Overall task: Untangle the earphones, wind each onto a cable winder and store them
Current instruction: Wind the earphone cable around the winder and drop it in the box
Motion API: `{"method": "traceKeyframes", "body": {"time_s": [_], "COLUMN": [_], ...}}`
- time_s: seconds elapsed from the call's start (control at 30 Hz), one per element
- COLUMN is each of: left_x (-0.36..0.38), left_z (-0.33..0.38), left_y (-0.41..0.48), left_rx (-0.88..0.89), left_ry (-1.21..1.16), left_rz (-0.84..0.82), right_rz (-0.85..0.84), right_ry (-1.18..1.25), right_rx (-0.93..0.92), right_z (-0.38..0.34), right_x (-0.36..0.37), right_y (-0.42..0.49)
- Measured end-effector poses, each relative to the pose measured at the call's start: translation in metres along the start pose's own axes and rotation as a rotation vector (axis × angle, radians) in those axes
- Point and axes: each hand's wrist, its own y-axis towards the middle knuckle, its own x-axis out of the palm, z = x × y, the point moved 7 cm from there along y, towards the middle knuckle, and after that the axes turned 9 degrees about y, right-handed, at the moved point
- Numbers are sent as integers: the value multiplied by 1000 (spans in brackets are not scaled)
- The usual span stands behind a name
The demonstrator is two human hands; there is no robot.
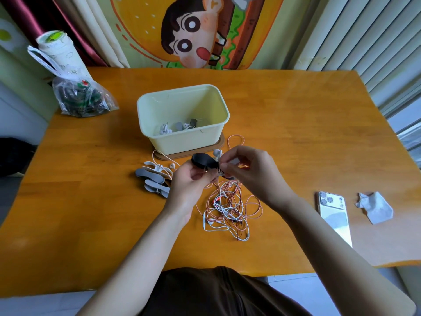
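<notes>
My left hand (192, 179) grips a black cable winder (201, 161) above the table, in front of the box. My right hand (248, 166) pinches a white earphone cable at the winder; white earbuds (217, 153) stick up just above my fingers. Below my hands lies a tangle of white and orange-red earphone cables (230, 208). Several grey and white cable winders (155, 179) lie to the left of my left hand. A pale yellow box (182, 115) stands behind on a brown lid, with wound earphones (177, 127) inside.
A phone (333, 213) lies face down at the right, with a crumpled grey wrapper (374, 209) beside it. A clear plastic bag with dark items (79, 98) and a white cylinder (60, 52) stand at the table's back left corner.
</notes>
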Motion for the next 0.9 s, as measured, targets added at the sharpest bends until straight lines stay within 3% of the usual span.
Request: {"method": "traceKeyframes", "body": {"time_s": [0.27,0.53,0.73,0.9], "left_x": [11,20,15,11], "left_z": [1,-1,0,-2], "left_y": [-3,-7,-4,-2], "left_rx": [36,-59,-40,-44], "left_ry": [26,-297,-281,-263], "left_rz": [-99,-139,-103,-81], "right_rz": [232,205,68,103], "right_ry": [50,50,89,250], "right_rx": [20,-9,35,43], "right_z": [6,1,14,12], "right_x": [-20,-18,-4,-7], "right_y": [-2,-4,0,-2]}}
